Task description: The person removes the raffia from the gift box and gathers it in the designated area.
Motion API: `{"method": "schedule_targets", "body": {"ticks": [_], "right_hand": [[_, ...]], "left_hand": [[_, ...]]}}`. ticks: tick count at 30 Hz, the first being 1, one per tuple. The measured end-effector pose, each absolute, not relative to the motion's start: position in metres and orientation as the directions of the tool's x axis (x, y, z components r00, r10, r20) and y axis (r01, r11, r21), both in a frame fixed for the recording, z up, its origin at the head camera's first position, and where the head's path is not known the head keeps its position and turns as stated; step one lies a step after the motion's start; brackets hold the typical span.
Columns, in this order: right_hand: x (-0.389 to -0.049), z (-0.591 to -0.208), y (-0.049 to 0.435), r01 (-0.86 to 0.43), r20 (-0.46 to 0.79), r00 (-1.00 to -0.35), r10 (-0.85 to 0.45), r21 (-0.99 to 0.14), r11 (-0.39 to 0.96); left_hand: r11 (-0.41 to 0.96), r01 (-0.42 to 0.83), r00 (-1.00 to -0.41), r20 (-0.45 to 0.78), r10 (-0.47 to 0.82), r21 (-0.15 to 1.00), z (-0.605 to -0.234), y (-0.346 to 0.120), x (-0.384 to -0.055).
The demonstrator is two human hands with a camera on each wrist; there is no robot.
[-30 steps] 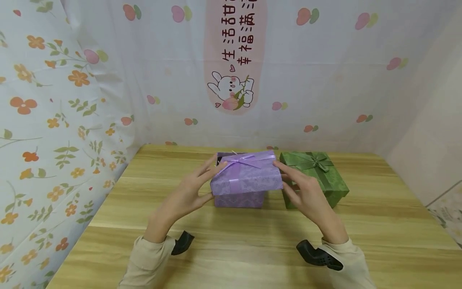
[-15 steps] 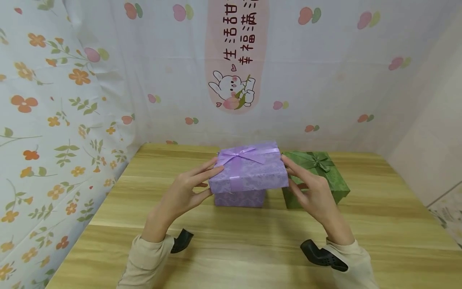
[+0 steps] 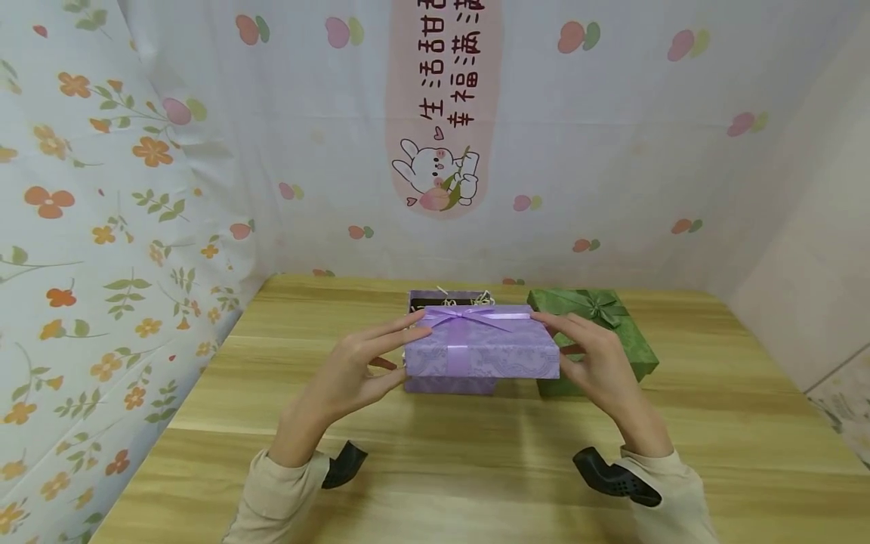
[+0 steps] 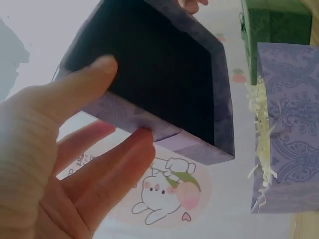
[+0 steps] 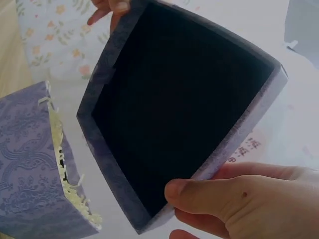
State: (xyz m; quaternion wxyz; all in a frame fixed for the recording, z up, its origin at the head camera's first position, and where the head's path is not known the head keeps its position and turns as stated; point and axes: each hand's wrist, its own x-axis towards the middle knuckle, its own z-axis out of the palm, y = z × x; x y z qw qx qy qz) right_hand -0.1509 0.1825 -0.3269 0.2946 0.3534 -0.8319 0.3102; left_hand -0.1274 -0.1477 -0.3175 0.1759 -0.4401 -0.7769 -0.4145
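Observation:
A purple box lid (image 3: 489, 355) with a lilac ribbon and bow is held up between both hands, above and in front of the purple box (image 3: 448, 386). At its left edge my left hand (image 3: 347, 370) pinches it, thumb under the rim. The right hand (image 3: 598, 363) grips the opposite side, and its thumb (image 5: 194, 194) presses the inner edge in the right wrist view. The lid's hollow dark underside (image 4: 149, 64) faces the left wrist camera. Pale shredded paper filler (image 5: 65, 164) pokes over the box's open rim; what lies deeper inside is hidden.
A green gift box (image 3: 628, 332) with a green bow, its lid on, stands right of the purple box, partly behind my right hand. The wooden table (image 3: 435, 468) reaches back to a patterned cloth (image 3: 326, 151). More flowered cloth (image 3: 102, 302) hangs at the left.
The purple lid first rose a little and covered the box opening, then came down and toward me, slightly right. The box's opening and filler now show behind it. Both hands keep their hold.

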Motion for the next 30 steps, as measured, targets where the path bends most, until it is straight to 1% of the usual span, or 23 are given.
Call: {"method": "schedule_targets", "body": {"ticks": [3,6,12,15,17,21,23,25,28,30], "right_hand": [[-0.15,-0.327,0.182,-0.773,0.698,-0.577,-0.425,-0.296,0.561],[-0.148,-0.326,0.181,-0.78,0.687,-0.573,-0.447,-0.291,0.554],[-0.145,-0.325,0.175,-0.798,0.671,-0.568,-0.476,-0.307,0.519],[-0.145,-0.326,0.172,-0.798,0.66,-0.582,-0.475,-0.349,0.492],[-0.146,-0.327,0.17,-0.795,0.648,-0.596,-0.474,-0.393,0.462],[-0.147,-0.329,0.169,-0.782,0.624,-0.623,-0.472,-0.483,0.394],[-0.148,-0.33,0.17,-0.76,0.601,-0.649,-0.466,-0.526,0.382],[-0.148,-0.331,0.172,-0.723,0.567,-0.689,-0.451,-0.582,0.372],[-0.149,-0.331,0.175,-0.653,0.502,-0.742,-0.443,-0.691,0.311],[-0.148,-0.332,0.177,-0.604,0.461,-0.766,-0.449,-0.754,0.258]], "left_hand": [[0.272,0.824,-0.562,0.655,0.506,0.497,-0.318,-0.147,-0.128],[0.262,0.815,-0.578,0.686,0.442,0.517,-0.319,-0.146,-0.131],[0.234,0.827,-0.562,0.772,0.297,0.512,-0.322,-0.148,-0.136],[0.235,0.822,-0.567,0.781,0.263,0.518,-0.322,-0.149,-0.137],[0.249,0.82,-0.571,0.773,0.277,0.516,-0.323,-0.15,-0.138],[0.251,0.826,-0.563,0.741,0.366,0.504,-0.327,-0.148,-0.142],[0.265,0.843,-0.538,0.74,0.405,0.468,-0.329,-0.148,-0.144],[0.288,0.857,-0.515,0.74,0.432,0.428,-0.331,-0.148,-0.145],[0.343,0.868,-0.489,0.742,0.458,0.36,-0.332,-0.149,-0.148],[0.344,0.861,-0.503,0.726,0.469,0.374,-0.331,-0.149,-0.147]]}}
